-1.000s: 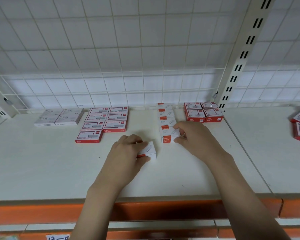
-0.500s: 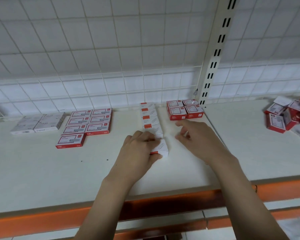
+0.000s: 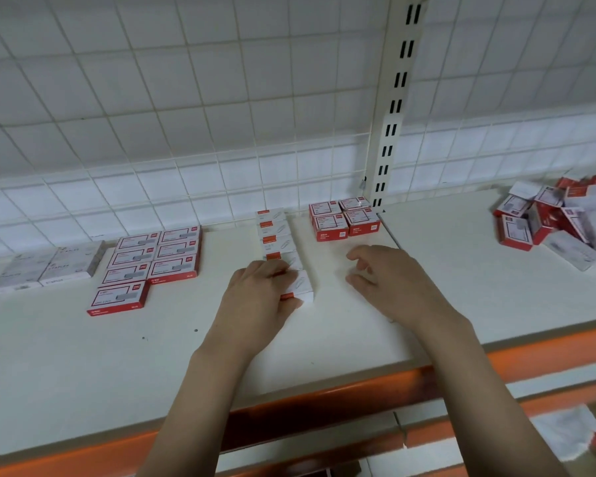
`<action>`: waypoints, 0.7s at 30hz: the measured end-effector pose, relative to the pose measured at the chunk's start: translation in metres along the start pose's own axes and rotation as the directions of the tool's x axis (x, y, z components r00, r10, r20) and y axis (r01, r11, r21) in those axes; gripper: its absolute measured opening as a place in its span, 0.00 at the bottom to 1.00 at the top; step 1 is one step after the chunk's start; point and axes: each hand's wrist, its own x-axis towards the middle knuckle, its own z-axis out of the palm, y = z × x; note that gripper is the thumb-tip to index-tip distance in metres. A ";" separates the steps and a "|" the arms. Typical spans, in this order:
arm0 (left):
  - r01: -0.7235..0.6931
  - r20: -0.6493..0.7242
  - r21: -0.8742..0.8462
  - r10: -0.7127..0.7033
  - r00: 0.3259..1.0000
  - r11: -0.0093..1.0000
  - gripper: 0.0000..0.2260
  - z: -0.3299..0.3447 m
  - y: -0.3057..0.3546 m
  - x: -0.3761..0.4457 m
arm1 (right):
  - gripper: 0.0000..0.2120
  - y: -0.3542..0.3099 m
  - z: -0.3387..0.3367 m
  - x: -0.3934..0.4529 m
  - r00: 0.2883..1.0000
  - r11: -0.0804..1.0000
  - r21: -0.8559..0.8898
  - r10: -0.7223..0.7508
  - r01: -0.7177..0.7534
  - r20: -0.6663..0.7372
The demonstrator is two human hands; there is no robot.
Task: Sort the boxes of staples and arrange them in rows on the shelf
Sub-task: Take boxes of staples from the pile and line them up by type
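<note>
On the shelf (image 3: 83,356) we read left to right: far left lie the grey boxes (image 3: 49,266), then the red block (image 3: 152,259) with one red box (image 3: 119,297) nearest us, none of their print sharp enough to read. In the middle our left hand (image 3: 258,297) has carried the white box (image 3: 300,287) from the open shelf up to the near end of the white row (image 3: 276,235), where it now touches the box behind; its fingers (image 3: 276,270) curl over the top, thumb at the near edge, pinching it. We judge this placement nearly done, needing only a squaring nudge. Our right hand (image 3: 382,280), which was steadying the row a second ago, has drawn off to the right and hovers with fingers loosely curled, holding nothing. Beyond it sit four red boxes (image 3: 343,218) by the upright (image 3: 393,115). At far right, newly in view, an unsorted pile (image 3: 558,218) shows much sorting remains. Labels there are blurred too.
</note>
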 end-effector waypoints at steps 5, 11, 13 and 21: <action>-0.024 -0.015 -0.036 0.024 1.000 0.999 0.19 -0.010 0.012 0.010 | 0.17 0.008 -0.008 -0.012 0.997 0.995 -0.079 0.066 -0.068 -0.031; -0.184 -0.007 -0.052 0.184 0.983 0.982 0.17 -0.014 0.037 0.040 | 0.18 0.022 -0.028 -0.045 0.973 0.961 -0.157 0.217 -0.227 -0.082; -0.234 0.025 -0.064 0.236 0.971 0.970 0.19 -0.012 0.052 0.048 | 0.18 0.028 -0.035 -0.061 0.957 0.942 -0.178 0.270 -0.286 -0.110; -0.391 0.092 -0.190 0.413 0.906 0.900 0.20 0.019 0.122 0.067 | 0.19 0.074 -0.061 -0.117 0.870 0.852 -0.196 0.451 -0.486 -0.200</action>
